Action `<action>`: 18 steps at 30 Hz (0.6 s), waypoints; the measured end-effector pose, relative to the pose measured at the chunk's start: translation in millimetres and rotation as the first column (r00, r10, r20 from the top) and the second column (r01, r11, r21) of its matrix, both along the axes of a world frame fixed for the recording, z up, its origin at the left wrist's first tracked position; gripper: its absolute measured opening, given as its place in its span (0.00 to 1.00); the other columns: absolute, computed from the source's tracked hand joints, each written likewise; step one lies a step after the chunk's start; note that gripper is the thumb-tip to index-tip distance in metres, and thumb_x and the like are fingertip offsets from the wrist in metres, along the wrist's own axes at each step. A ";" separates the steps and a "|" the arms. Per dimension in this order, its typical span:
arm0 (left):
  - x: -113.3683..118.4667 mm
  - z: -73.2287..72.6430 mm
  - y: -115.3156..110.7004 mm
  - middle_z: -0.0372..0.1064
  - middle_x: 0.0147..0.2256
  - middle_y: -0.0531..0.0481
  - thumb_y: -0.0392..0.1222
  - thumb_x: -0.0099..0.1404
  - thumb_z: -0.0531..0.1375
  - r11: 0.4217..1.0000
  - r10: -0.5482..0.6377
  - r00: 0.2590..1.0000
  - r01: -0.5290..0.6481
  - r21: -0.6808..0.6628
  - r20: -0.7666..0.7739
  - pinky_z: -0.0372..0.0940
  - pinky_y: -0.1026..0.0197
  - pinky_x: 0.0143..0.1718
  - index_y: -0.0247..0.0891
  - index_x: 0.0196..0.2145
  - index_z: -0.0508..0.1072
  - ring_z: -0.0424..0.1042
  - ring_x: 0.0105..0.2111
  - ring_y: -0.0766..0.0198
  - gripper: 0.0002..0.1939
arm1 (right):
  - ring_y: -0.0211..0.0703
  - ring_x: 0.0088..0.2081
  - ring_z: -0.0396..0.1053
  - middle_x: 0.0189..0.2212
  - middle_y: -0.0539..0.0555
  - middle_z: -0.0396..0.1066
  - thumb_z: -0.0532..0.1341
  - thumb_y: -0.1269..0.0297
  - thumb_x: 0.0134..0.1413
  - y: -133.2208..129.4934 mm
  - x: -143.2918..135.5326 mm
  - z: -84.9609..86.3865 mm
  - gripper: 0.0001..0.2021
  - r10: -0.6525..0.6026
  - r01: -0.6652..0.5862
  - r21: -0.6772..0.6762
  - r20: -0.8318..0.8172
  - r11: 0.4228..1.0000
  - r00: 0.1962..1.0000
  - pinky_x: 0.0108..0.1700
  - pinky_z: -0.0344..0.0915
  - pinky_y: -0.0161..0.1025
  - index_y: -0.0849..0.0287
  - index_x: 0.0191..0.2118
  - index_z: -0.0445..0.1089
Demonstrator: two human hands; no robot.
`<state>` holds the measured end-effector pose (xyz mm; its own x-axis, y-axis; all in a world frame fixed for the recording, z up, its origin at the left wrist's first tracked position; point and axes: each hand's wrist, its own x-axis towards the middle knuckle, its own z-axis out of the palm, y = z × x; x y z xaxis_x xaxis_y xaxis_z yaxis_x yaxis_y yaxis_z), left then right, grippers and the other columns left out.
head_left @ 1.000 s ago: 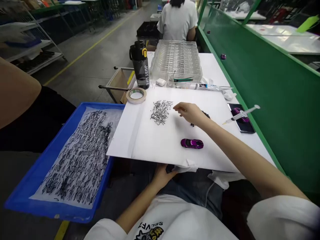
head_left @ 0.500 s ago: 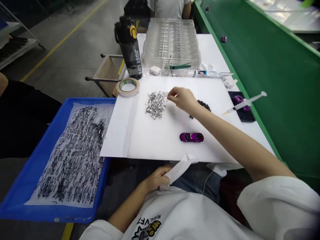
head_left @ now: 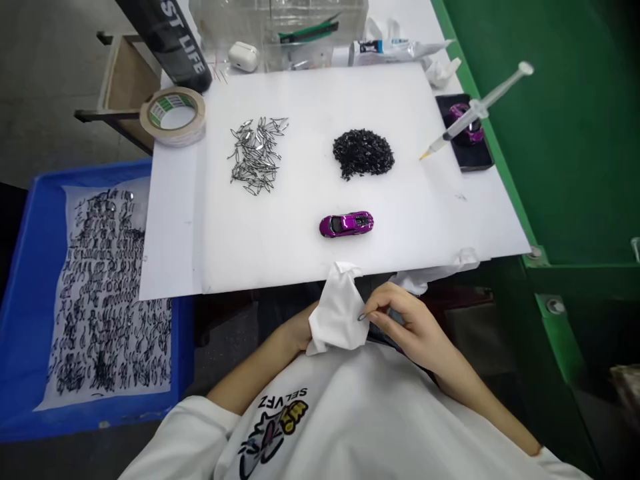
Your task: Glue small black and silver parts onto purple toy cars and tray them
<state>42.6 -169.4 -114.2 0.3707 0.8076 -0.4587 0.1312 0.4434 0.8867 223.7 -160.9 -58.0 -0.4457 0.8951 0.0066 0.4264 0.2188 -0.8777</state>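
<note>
My right hand (head_left: 407, 321) is over my lap, just below the board's front edge. Its thumb and forefinger pinch a tiny dark-rimmed oval piece (head_left: 361, 317) against a white cloth (head_left: 340, 313). The cloth drapes over my left hand (head_left: 303, 329), hiding its fingers; it is held up from beneath. On the white board (head_left: 300, 253) a purple toy car (head_left: 347, 225) lies close to the front edge. Behind it are a loose pile of clear, dark-rimmed pieces (head_left: 256, 157) at left and a heap of small black pieces (head_left: 363, 153) at right.
A blue tray (head_left: 175, 367) with rows of dark-rimmed pieces stands at left. Tape (head_left: 173, 117), a bottle (head_left: 173, 47) and an earbud case (head_left: 243, 57) line the back left. A syringe (head_left: 465, 120) leans over a phone (head_left: 475, 153) beside the green conveyor (head_left: 565, 133).
My right hand has come back from the pile of clear pieces to the cloth, with one piece in its fingers. The cloth now covers my left hand. The view has tilted down.
</note>
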 end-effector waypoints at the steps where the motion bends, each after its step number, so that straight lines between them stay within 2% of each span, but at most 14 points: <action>1: -0.3 4.7 1.7 0.71 0.30 0.49 0.51 0.63 0.57 0.999 -0.031 0.998 0.033 -0.040 0.049 0.68 0.62 0.30 0.34 0.33 0.72 0.70 0.28 0.65 0.15 | 0.35 0.32 0.66 0.30 0.50 0.66 0.55 0.71 0.56 -0.2 0.2 -2.1 0.05 -0.004 0.004 -0.007 0.009 1.000 1.000 0.31 0.66 0.34 0.54 0.35 0.67; 3: 0.6 13.5 5.1 0.72 0.27 0.49 0.52 0.56 0.62 0.990 -0.036 0.989 0.056 -0.133 0.144 0.67 0.61 0.29 0.33 0.30 0.73 0.71 0.28 0.62 0.16 | 0.34 0.33 0.66 0.31 0.51 0.65 0.56 0.71 0.56 0.7 0.8 -0.9 0.05 0.005 -0.006 0.021 0.048 1.000 0.999 0.31 0.66 0.32 0.55 0.36 0.68; 5: 3.0 20.9 7.9 0.71 0.27 0.49 0.51 0.50 0.65 0.986 0.000 0.986 0.028 -0.165 0.166 0.66 0.61 0.30 0.32 0.30 0.73 0.71 0.28 0.61 0.17 | 0.34 0.32 0.65 0.31 0.51 0.66 0.57 0.71 0.56 1.9 1.5 2.2 0.04 0.011 -0.028 0.139 0.122 0.990 0.992 0.31 0.65 0.32 0.57 0.36 0.68; 9: 6.9 29.8 11.2 0.71 0.27 0.51 0.42 0.48 0.64 0.988 0.064 0.991 -0.045 -0.149 0.120 0.64 0.63 0.33 0.32 0.28 0.72 0.70 0.29 0.63 0.11 | 0.36 0.30 0.63 0.29 0.53 0.67 0.57 0.73 0.55 2.5 0.7 0.3 0.03 -0.029 -0.096 0.425 0.278 0.900 0.960 0.30 0.64 0.34 0.62 0.35 0.67; 14: 9.2 31.2 15.4 0.66 0.23 0.55 0.34 0.46 0.58 0.995 0.055 0.998 -0.053 -0.090 0.021 0.60 0.66 0.28 0.34 0.24 0.68 0.65 0.25 0.67 0.04 | 0.37 0.29 0.61 0.28 0.54 0.67 0.55 0.74 0.56 3.5 -1.8 -6.6 0.03 -0.021 -0.155 0.493 0.333 0.856 0.943 0.29 0.63 0.35 0.62 0.34 0.65; 18: 5.7 37.9 17.7 0.66 0.24 0.54 0.33 0.48 0.56 0.999 -0.009 0.997 0.005 -0.053 -0.078 0.59 0.66 0.27 0.34 0.26 0.69 0.65 0.26 0.66 0.04 | 0.38 0.30 0.63 0.29 0.53 0.67 0.56 0.74 0.55 9.3 9.7 6.6 0.03 -0.027 -0.147 0.492 0.328 0.858 0.944 0.31 0.64 0.36 0.60 0.35 0.65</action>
<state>48.3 -151.8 -76.3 0.3381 0.7790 -0.5280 0.2024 0.4877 0.8492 233.4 -151.6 -51.5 -0.5542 0.7765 0.2998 0.6289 0.6266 -0.4603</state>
